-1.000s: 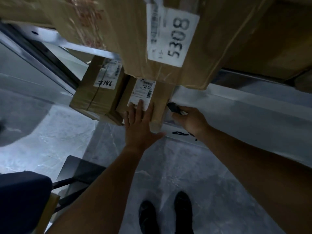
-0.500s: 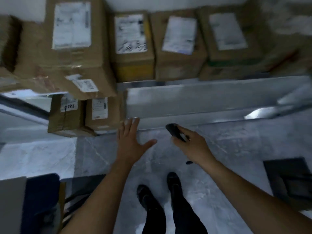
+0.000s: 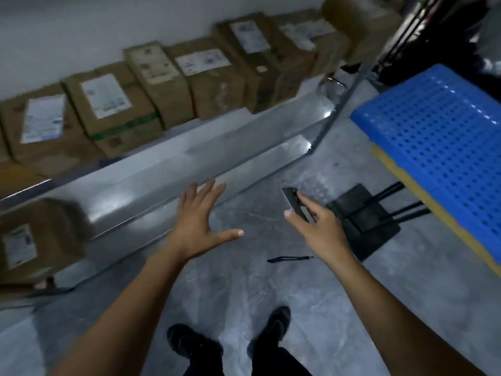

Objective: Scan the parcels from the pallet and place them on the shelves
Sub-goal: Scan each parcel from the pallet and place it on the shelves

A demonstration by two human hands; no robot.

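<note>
Now between shelf and pallet, neither hand on a parcel.

Parcels [image 3: 113, 109] stand in a row at the back of the metal shelf [image 3: 189, 169], ahead and to the left. The blue pallet [image 3: 439, 137] lies to the right, nearer the right hand [image 3: 322, 232], and its visible part is bare, so the next pickup likely means turning right. The left hand [image 3: 200, 221] is spread and holds nothing. The right hand's fingers curl round a dark scanner [image 3: 296, 204], its long axis pointing shelfward. The white labels [image 3: 105, 96] are too blurred to read.

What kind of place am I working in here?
Likely a parcel warehouse: labelled cardboard boxes lined on a metal shelf, a blue plastic pallet, a scanner in the right hand.
</note>
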